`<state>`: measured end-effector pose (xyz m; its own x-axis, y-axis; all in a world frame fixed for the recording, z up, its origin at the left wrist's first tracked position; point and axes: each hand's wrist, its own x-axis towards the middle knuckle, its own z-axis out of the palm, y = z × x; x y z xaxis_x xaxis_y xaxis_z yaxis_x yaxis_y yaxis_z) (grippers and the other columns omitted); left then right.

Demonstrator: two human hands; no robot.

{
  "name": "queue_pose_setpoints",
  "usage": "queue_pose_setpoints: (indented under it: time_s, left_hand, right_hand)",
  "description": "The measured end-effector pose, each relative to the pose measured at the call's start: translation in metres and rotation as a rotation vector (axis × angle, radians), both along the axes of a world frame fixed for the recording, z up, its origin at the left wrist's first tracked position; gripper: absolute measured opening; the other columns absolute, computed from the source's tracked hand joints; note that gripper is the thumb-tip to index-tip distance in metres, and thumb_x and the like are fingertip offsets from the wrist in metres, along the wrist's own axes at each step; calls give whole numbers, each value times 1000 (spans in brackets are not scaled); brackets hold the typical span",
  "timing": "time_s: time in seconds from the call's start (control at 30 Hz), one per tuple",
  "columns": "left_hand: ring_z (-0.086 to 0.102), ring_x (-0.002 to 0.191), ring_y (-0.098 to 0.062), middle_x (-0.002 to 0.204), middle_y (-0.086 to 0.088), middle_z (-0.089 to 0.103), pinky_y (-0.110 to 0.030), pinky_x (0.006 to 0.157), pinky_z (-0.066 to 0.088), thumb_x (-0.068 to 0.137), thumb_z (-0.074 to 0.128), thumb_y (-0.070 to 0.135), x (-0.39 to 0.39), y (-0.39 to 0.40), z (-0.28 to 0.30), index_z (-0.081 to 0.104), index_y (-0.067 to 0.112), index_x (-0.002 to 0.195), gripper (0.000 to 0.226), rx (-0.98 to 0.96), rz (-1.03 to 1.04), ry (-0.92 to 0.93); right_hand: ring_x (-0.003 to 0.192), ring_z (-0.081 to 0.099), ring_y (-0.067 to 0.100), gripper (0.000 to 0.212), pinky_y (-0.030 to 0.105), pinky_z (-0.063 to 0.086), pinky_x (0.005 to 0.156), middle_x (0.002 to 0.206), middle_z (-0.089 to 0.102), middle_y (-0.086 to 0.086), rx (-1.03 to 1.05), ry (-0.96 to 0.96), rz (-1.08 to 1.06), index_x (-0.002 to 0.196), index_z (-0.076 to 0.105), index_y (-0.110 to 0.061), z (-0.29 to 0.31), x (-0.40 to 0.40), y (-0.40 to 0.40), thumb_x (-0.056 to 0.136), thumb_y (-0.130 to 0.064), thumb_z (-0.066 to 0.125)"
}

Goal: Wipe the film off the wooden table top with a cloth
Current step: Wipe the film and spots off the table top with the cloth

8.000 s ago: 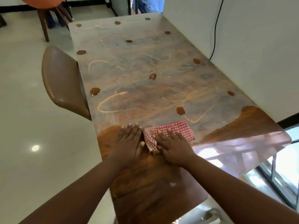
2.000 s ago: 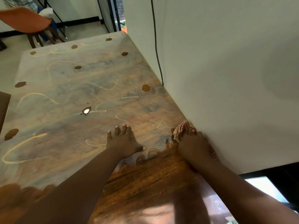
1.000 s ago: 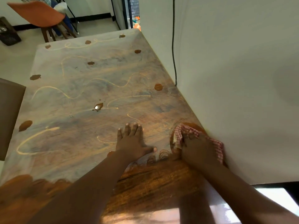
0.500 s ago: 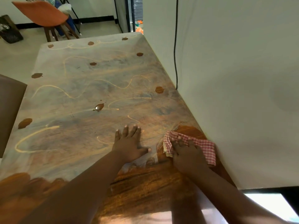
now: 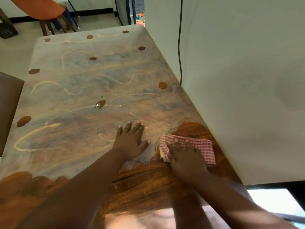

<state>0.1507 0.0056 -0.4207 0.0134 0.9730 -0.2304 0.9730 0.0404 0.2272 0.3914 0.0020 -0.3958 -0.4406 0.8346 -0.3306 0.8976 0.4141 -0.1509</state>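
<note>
The wooden table top [image 5: 140, 187] fills the view; its near strip is bare glossy wood. A pale grey film [image 5: 85, 76] with yellowish squiggles and brown blobs covers the rest, away from me. My right hand [image 5: 186, 161] presses flat on a folded red-and-white checked cloth [image 5: 198, 144] near the wall, at the film's edge. A bare wood patch shows just beyond the cloth. My left hand [image 5: 130, 141] rests flat on the filmed surface, fingers straight, a little left of the cloth.
A white wall [image 5: 239, 80] runs along the table's right edge, with a black cable [image 5: 179, 47] hanging down it. A brown chair [image 5: 8, 104] stands at the left edge. An orange chair [image 5: 41, 7] stands on the floor beyond the table's far end.
My right hand has slid the cloth from the wall corner back toward me and leftward, flattening it and leaving a bare wood patch by the wall. My left hand has stayed planted.
</note>
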Motion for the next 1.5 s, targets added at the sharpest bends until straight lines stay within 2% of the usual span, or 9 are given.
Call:
queue_pose_setpoints:
  time_s: [0.23,0.37,0.5,0.7,0.93,1.1,1.2,1.33,1.5]
  left_hand:
    - [1,147,-22,160,8,8,-54,115,-4,100,14,48,-2,2,11,11,31,153,55,-22,-16,21]
    - [0,148,-23,161,9,7,-57,114,-7,100,14,48,-2,2,13,11,31,153,55,-33,-16,39]
    - [1,148,-23,161,9,7,-58,114,-7,101,15,46,-3,4,12,12,31,153,54,-52,-19,24]
    - [3,147,-21,160,13,7,-58,113,-8,101,14,46,-10,8,16,12,35,152,52,-94,-48,36]
    - [1,147,-20,160,12,7,-59,113,-8,101,16,47,-10,9,20,13,34,152,52,-133,-37,-18]
    - [6,147,-18,159,13,13,-56,114,-6,101,13,48,-16,16,29,21,36,150,51,-183,0,-100]
    - [0,147,-17,160,10,5,-53,114,-8,101,12,48,-21,11,31,12,33,152,53,-211,-98,-15]
    - [-3,147,-14,160,10,2,-49,116,-9,102,11,47,-30,1,29,9,32,152,53,-180,-103,-35]
    - [4,147,-13,159,10,12,-45,115,-9,102,12,48,-53,-4,27,22,31,151,53,-145,-44,-123]
  right_hand:
    - [145,10,28,55,51,-2,112,158,20,-7,-73,90,254,148,22,-39,2,-17,-52,93,-47,21]
    - [145,9,24,53,47,5,114,158,16,-10,-27,-8,159,148,15,-43,5,15,-25,96,-49,20]
    - [144,11,33,54,52,8,114,159,15,0,-17,-10,74,151,14,-32,6,-37,-5,98,-42,23]
    - [143,15,35,57,54,4,112,157,24,-2,-38,118,338,148,25,-34,0,-51,-62,93,-47,22]
    - [144,11,32,55,53,7,112,159,15,-3,5,26,114,150,14,-35,-3,-42,-2,97,-49,20]
    - [144,5,36,56,53,-3,112,159,17,1,-22,150,319,148,26,-30,-9,-87,-32,93,-41,28]
    - [145,7,31,59,50,-5,112,157,20,-3,-37,195,413,148,21,-35,-11,-71,-47,91,-49,16]
    - [145,11,26,58,49,-1,113,157,21,-8,-18,126,362,147,20,-41,-8,-49,-28,92,-56,13]
    - [145,5,33,56,56,1,112,160,9,-2,-41,72,229,151,11,-34,-6,-103,-17,98,-48,18]
